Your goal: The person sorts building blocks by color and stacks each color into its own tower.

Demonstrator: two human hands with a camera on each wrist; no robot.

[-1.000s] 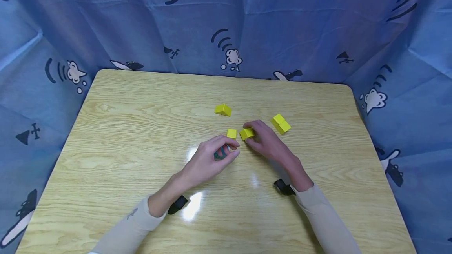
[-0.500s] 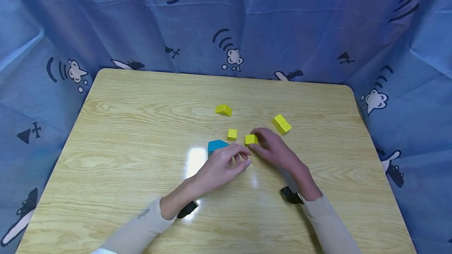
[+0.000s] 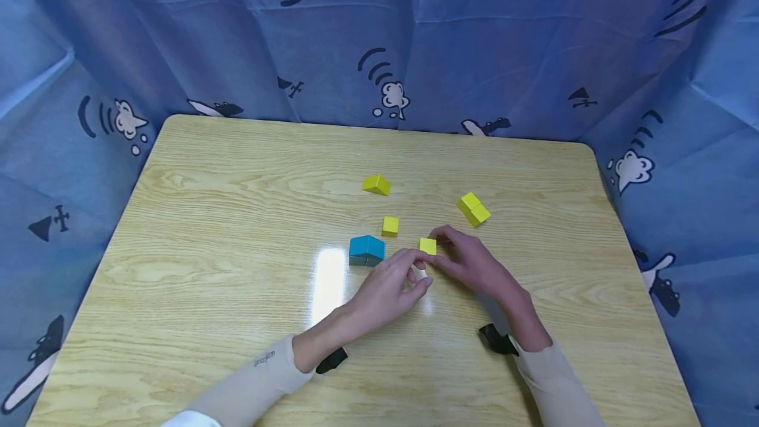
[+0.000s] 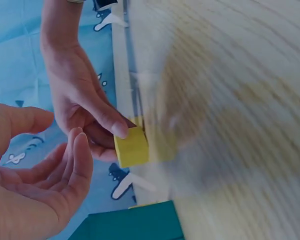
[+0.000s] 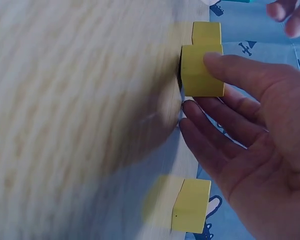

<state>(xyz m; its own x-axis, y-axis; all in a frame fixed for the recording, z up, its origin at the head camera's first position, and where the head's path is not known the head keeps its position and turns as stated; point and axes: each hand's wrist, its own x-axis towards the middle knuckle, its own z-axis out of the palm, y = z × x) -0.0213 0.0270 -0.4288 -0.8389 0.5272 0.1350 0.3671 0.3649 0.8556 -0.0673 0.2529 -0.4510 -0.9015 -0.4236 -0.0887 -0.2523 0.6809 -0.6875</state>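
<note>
My right hand (image 3: 471, 262) pinches a yellow cube (image 3: 427, 246) between thumb and fingers, low over the table. In the right wrist view the thumb presses on the near face of this cube (image 5: 197, 72). My left hand (image 3: 388, 285) hovers just to its left; the left wrist view shows loosely bent fingers (image 4: 80, 160) and thumb apart, with nothing between them. A blue block piece with a peaked top (image 3: 367, 249) stands beyond the left hand, its side darker teal. Another yellow cube (image 3: 390, 226) sits on the table behind the hands.
A yellow wedge-shaped block (image 3: 376, 184) lies farther back on the wooden table (image 3: 237, 216). Two yellow blocks side by side (image 3: 473, 209) lie to the right, beyond the right hand. A blue patterned curtain (image 3: 332, 51) surrounds the table's back and sides.
My left hand has left the blue piece and moved right, uncovering it. My right hand has drawn the yellow cube nearer to me and slightly right, and the cube has turned.
</note>
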